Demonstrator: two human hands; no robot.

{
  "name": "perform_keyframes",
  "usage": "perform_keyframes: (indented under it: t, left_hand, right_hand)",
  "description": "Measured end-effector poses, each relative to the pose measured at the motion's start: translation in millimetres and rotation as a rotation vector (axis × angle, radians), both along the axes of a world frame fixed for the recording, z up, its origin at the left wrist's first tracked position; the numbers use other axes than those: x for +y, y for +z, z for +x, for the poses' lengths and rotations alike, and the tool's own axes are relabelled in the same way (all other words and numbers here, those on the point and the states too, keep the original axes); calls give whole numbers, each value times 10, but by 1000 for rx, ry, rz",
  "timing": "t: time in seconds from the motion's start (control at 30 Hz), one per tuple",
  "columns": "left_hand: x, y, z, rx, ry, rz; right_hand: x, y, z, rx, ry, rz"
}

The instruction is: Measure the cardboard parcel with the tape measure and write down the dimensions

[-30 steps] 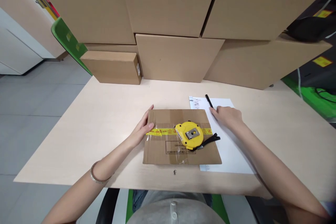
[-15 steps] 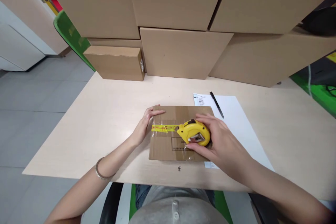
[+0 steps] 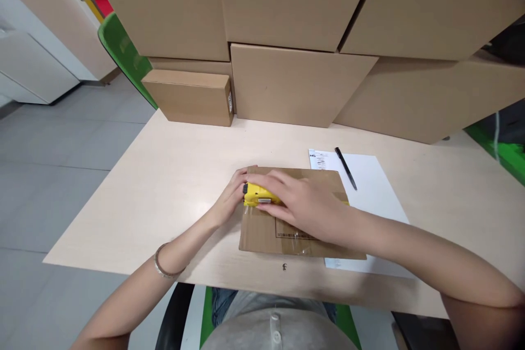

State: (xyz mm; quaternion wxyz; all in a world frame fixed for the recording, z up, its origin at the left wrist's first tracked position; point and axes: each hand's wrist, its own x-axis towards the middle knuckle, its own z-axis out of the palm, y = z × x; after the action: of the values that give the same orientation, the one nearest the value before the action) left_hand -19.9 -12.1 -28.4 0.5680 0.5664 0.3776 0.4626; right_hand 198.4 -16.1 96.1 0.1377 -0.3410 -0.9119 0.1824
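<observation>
A flat brown cardboard box [image 3: 262, 235] lies on the table in front of me, with printed marks and clear packing tape on its top. My right hand [image 3: 303, 202] is closed around a yellow tape measure [image 3: 256, 194], which sits at the box's left edge. My left hand [image 3: 232, 194] holds the box at its far left corner, fingers curled along the edge next to the tape measure. A small yellow bit shows beyond my right wrist near the box's right edge; whether it is the blade, I cannot tell. My right hand covers much of the box top.
Under and right of the box lies a white sheet of paper [image 3: 375, 191], with a black pen [image 3: 345, 168] on it. A smaller brown box [image 3: 197, 98] stands at the back left. Large stacked cartons [image 3: 295, 87] line the table's [image 3: 143, 191] rear edge.
My right hand has moved left across the box with the tape measure, from the middle to the left edge, and turned it. The yellow strip at the left is now covered. My left hand stays at the corner.
</observation>
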Motion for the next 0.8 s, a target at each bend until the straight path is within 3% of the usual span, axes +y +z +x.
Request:
perform_keyframes:
  t: [0.1,0.2,0.33,0.43,0.63,0.8]
  left_hand:
    - [16,109,-43,130,-41,131]
    - [36,174,-70,159,-69,164]
    - [55,166,-89,169,-77,175]
    - [57,156,-99,183,-79,189]
    - [59,157,-100,212,-73,183]
    - [57,171,-104,200,-62,154]
  right_hand:
    - [-20,-5,290,86,-20,-70]
    - [-57,32,794,107,-125,-114]
    - [-175,56,1547,133,-330,-106]
    - [-256,-20,1887,155,-449,-92]
    - [-310,-204,1980,149,-489,-206]
    - [-247,2,1805,174,-424,-156]
